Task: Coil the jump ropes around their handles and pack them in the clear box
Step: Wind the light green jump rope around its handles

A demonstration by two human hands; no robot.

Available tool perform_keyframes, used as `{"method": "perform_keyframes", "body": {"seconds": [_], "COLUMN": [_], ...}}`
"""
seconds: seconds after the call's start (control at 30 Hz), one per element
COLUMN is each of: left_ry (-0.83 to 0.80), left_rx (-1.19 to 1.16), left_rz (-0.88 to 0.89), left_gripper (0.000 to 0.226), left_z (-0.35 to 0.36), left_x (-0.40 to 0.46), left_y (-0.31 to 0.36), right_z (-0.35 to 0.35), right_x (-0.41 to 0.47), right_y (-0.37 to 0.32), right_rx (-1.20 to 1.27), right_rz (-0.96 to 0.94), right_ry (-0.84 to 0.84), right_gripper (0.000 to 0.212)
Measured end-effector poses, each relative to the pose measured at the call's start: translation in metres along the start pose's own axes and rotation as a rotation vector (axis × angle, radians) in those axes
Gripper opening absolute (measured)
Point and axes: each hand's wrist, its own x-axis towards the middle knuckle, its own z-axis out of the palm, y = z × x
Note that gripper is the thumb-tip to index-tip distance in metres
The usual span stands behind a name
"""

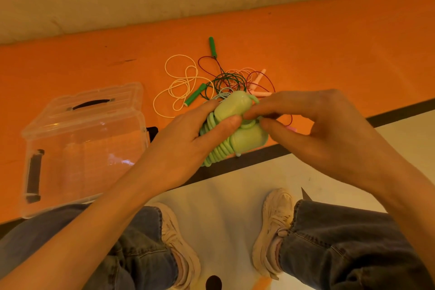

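Observation:
My left hand (pixel 188 139) grips a light green jump rope (pixel 237 125), its two fat handles side by side with the cord coiled tightly around them. My right hand (pixel 313 129) pinches the cord's end at the top of the bundle with thumb and fingertips. The clear box (pixel 82 148) stands open and looks empty on the orange mat, to the left of my hands. Behind the bundle lies a tangle of loose ropes (pixel 211 80): a white cord, dark green and dark red cords with green handles (pixel 195 94), and a pink rope with pale pink handles (pixel 257 82).
The orange mat (pixel 329 49) runs across the floor, with a dark strip along its near edge. A beige sheet hangs behind it. My knees in jeans and my white shoes (pixel 275 231) rest on pale flooring below my hands. The box's lid, with a black handle, stands up behind it.

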Motion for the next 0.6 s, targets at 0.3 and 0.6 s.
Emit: {"method": "perform_keyframes", "body": {"seconds": [0.3,0.6], "left_ry": [0.043,0.072], "left_rx": [0.103,0.283], "left_rz": [-0.041,-0.056], "left_gripper": [0.045,0.045], "left_z": [0.001,0.007], "left_x": [0.0,-0.001], "left_y": [-0.002,-0.002], "right_z": [0.008,0.021], "right_x": [0.0,0.003], "right_y": [-0.003,-0.003], "right_rx": [0.065,-0.205], "right_rz": [0.098,0.114], "right_ry": [0.021,0.04], "right_gripper": [0.018,0.011]}}
